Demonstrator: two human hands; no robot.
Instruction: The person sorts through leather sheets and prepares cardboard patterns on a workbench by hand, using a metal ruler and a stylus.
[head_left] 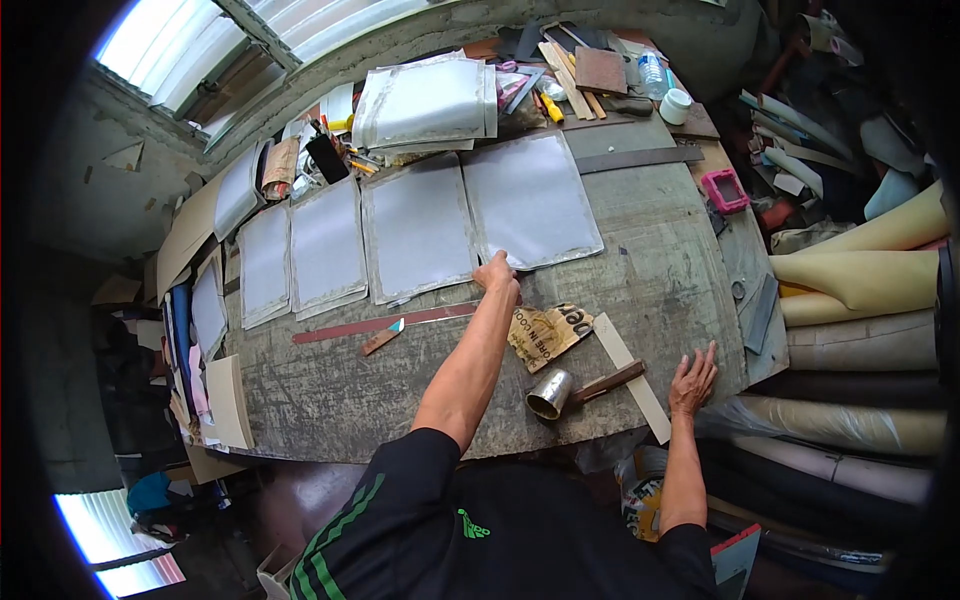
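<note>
at the far left of the worn tabletop (660, 255), tan boards (229, 403) are stacked by the near edge, perhaps so that the middle is kept for work. next, a narrow pale sheet (266, 262) and a second pale sheet (326, 240) are laid side by side, lengthwise away from the person, seemingly so that each can be reached singly. in front of them a knife (382, 338) is left just beside a long reddish strip (372, 328), both within reach of the left arm. a broader third sheet (418, 230) follows. by its near right corner the left hand (495, 272) is placed, on the near left corner of the fourth sheet (532, 200); the fingers are drawn close together there, probably to steady or take that corner, though whether it is pinched or only pressed cannot be told. nearer the body, a torn piece of printed paper (545, 337) is seen, then a metal cup (549, 396) lying tipped, with a wooden handle (610, 382) beside it, whose end is rested across a pale flat strip (636, 385). farther right, the right hand (692, 382) is set on the tabletop with fingers spread and nothing held, apparently for support. beyond the edge, rolls of material (865, 275) are piled lengthwise, likely to save floor space.
</note>
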